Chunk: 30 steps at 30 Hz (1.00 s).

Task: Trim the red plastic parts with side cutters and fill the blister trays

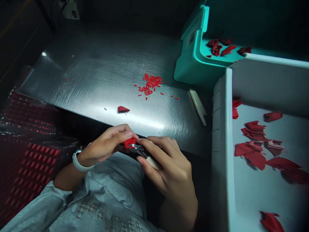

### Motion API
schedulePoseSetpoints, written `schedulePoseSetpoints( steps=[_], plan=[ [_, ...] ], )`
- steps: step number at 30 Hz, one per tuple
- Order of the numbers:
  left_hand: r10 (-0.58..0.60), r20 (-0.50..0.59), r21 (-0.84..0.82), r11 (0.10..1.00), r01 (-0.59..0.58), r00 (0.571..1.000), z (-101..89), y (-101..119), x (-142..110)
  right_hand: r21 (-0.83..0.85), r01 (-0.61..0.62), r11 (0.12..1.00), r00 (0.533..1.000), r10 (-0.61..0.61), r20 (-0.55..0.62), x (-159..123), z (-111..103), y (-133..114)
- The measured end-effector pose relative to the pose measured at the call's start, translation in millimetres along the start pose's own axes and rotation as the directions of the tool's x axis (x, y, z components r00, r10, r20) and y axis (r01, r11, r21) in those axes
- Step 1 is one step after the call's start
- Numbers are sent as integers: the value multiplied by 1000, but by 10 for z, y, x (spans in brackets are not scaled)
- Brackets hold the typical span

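Note:
In my left hand (112,141) is a small red plastic part (129,142), pinched between thumb and fingers just off the table's front edge. My right hand (171,164) is wrapped round a pair of nippers (153,162) with pale handles. Their metal jaws meet the red part; whether they are closed on it I cannot tell. Beyond my hands a single red part (123,109) lies on the metal table (101,74). Farther back is a loose heap of tiny red pieces (152,83), several of them scattered around it.
A teal bin (193,67) holding red parts stands at the back right. Nearer on the right, a white bin (229,145) contains several more. A pale strip (198,106) lies beside them. Plastic-wrapped trays of red pieces (36,167) are stacked at my left.

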<state>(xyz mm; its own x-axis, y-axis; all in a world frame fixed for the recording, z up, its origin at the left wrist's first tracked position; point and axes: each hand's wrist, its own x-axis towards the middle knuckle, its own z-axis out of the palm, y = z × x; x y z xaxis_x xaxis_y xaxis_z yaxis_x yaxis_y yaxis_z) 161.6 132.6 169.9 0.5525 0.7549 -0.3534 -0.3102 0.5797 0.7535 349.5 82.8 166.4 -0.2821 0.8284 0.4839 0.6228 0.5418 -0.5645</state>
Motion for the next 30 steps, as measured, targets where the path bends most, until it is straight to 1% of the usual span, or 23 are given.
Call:
schedulePoseSetpoints(
  steps=[2,3,6,9,12,15,20,23,26,28,30],
  plan=[
    [47,-4,44,998,-46,999,-12,-28,-6,134,-73,988,997,74,-1,-8,24,0],
    [85,-7,80,993,-85,996,-19,-39,-15,224,-115,968,993,120,-7,-9,39,0],
    [246,-38,246,942,-229,969,-28,-52,-62,445,-229,866,964,264,-18,-6,84,-11],
    [388,-74,421,847,-323,919,-7,-38,-104,544,-326,773,930,366,38,2,108,-40],
    [451,-82,519,781,-348,889,25,-20,-115,597,-396,697,903,414,115,10,95,-75],
    [471,-100,553,759,-344,876,45,-11,-110,622,-442,647,887,421,192,7,70,-95],
    [459,-170,596,753,-280,872,69,-8,-112,657,-473,587,875,404,269,-39,70,-104],
    [459,-182,600,752,-271,870,79,-3,-121,688,-493,533,860,416,294,-69,89,-116],
    [441,-195,579,773,-261,876,81,-2,-134,710,-509,487,845,440,305,-81,102,-132],
    [428,-203,564,786,-252,880,84,-4,-144,711,-516,478,839,449,308,-82,109,-145],
    [436,-215,561,788,-254,874,92,-9,-150,709,-523,473,833,462,306,-80,121,-158]
  ],
)
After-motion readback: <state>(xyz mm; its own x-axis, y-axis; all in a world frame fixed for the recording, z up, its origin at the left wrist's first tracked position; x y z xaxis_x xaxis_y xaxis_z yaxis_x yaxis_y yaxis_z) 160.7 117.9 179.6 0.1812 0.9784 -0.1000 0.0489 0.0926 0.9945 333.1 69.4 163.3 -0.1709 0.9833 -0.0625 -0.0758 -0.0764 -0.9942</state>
